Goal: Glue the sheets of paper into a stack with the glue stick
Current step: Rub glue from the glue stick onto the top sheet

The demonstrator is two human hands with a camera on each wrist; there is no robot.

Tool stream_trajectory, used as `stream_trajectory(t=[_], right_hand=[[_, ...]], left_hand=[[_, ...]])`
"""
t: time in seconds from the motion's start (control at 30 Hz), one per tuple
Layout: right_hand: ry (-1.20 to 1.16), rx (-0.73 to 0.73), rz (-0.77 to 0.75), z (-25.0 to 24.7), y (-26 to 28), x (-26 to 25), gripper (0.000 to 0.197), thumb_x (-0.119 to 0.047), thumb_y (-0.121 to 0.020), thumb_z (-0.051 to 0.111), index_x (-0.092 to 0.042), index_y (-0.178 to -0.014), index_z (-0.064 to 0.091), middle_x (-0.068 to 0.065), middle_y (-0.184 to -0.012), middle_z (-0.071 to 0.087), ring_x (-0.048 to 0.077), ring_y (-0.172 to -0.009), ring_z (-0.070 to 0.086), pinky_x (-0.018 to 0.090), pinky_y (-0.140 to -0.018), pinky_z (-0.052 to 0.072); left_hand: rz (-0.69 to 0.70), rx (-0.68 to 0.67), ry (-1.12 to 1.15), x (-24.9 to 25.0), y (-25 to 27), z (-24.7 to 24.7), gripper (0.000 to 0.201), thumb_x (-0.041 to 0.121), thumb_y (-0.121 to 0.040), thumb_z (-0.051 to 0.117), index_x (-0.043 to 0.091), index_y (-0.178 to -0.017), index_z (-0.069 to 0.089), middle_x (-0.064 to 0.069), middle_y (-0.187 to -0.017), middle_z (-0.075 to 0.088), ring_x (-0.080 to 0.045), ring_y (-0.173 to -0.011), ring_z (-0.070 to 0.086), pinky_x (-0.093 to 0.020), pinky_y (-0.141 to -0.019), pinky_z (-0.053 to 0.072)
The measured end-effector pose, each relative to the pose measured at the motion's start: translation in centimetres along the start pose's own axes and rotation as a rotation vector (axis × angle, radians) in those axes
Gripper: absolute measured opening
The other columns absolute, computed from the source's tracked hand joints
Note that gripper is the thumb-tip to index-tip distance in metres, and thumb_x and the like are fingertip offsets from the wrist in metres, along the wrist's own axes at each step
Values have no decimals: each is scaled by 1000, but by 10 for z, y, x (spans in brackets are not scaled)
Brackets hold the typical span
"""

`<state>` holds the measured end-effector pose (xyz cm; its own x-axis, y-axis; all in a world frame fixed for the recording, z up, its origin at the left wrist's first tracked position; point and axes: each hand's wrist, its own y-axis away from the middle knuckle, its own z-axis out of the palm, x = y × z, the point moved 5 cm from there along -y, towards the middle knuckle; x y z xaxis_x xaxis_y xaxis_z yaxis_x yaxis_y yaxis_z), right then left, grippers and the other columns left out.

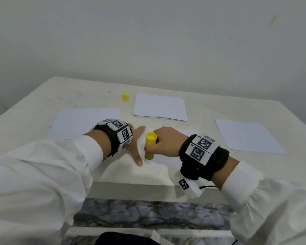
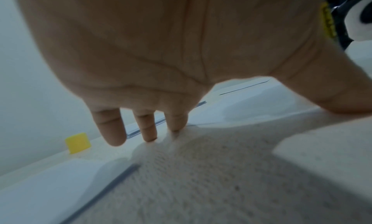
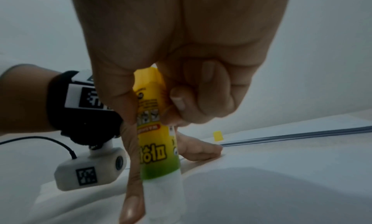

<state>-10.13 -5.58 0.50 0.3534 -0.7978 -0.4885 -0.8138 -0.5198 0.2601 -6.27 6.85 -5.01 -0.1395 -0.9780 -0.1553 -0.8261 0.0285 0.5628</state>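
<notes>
White table (image 1: 42,96) bearing, relative to the glue stick (image 1: 150,145): paper stack (image 1: 160,107) beyond, single sheets at far left (image 1: 81,121) and far right (image 1: 247,137), one sheet (image 1: 166,161) directly beneath. Left hand (image 1: 133,144) just beside the stick, fingers straight and spread, pressed flat on that sheet, holding nothing. Right hand (image 1: 163,141) curled round the upright, uncapped stick, glue end down on the sheet; yellow cap (image 1: 125,96) standing beyond, left of the stack.

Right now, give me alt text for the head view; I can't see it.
The right hand grips an uncapped yellow glue stick, tip down on a sheet that the flat left hand presses. Behind lie a yellow cap, a paper stack and two single sheets.
</notes>
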Motion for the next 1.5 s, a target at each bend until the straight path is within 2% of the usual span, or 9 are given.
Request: stream_trajectory(t=[0.1,0.23,0.43,0.63,0.83,0.93,1.07,1.17,1.5], right_hand=[[7,17,28,-5,12,13,31,-28,-82,64,-15,-61,44,-2,-62,46,12,-56,41,26,-54,34],[17,65,103,-22,32,45,30,-26,-83,62,-14,-63,44,-2,-63,45,12,-57,39,25,-52,31],[-38,144,229,-45,62,100,30,-23,-83,63,7,-85,61,7,-75,52,18,-66,45,29,-57,34],[-24,252,321,-76,50,126,23,-27,-86,62,-9,-76,54,4,-69,48,16,-61,43,28,-54,31],[-23,281,410,-90,13,142,33,-27,-87,60,-13,-63,42,2,-64,42,21,-66,44,26,-50,29],[-42,263,404,-90,7,149,34,-27,-86,60,-14,-62,39,1,-63,40,17,-59,40,26,-51,28],[-46,247,371,-91,7,152,35,-27,-86,61,-14,-62,39,2,-63,40,15,-56,38,26,-52,29],[-40,235,334,-91,5,152,37,-27,-85,61,-14,-60,38,1,-61,38,16,-54,37,27,-50,28],[-14,101,163,-78,38,142,30,-27,-84,63,-12,-65,46,0,-63,43,14,-56,39,24,-52,31]], left_hand=[[-29,3,1,-1,7,-3,152,79,-40,76,32,-147,-22,-10,-158,8,-33,-143,18,-53,-111,27],[-8,-21,17,-2,6,-2,151,78,-41,76,32,-147,-21,-11,-157,7,-34,-143,17,-53,-111,27],[8,-33,9,-2,6,-2,151,80,-41,74,31,-147,-21,-10,-157,7,-33,-144,15,-53,-113,25],[72,-5,4,5,10,-4,139,71,-56,76,27,-150,-17,-4,-159,5,-29,-144,13,-48,-115,19],[108,50,-107,18,10,-15,141,72,-52,77,24,-151,-10,-1,-159,2,-27,-145,7,-48,-115,13],[124,102,-94,42,12,-28,137,74,-54,74,25,-152,-9,-4,-160,-5,-28,-146,3,-47,-116,12],[239,184,20,116,3,-49,103,67,-74,64,23,-153,14,-4,-157,19,-26,-142,23,-40,-113,22],[201,159,-1,154,-13,-50,90,66,-80,56,27,-151,18,-4,-154,24,-30,-138,27,-46,-111,30],[105,115,-49,158,-27,-52,87,67,-75,60,31,-148,27,-5,-149,28,-32,-133,35,-48,-106,36]])
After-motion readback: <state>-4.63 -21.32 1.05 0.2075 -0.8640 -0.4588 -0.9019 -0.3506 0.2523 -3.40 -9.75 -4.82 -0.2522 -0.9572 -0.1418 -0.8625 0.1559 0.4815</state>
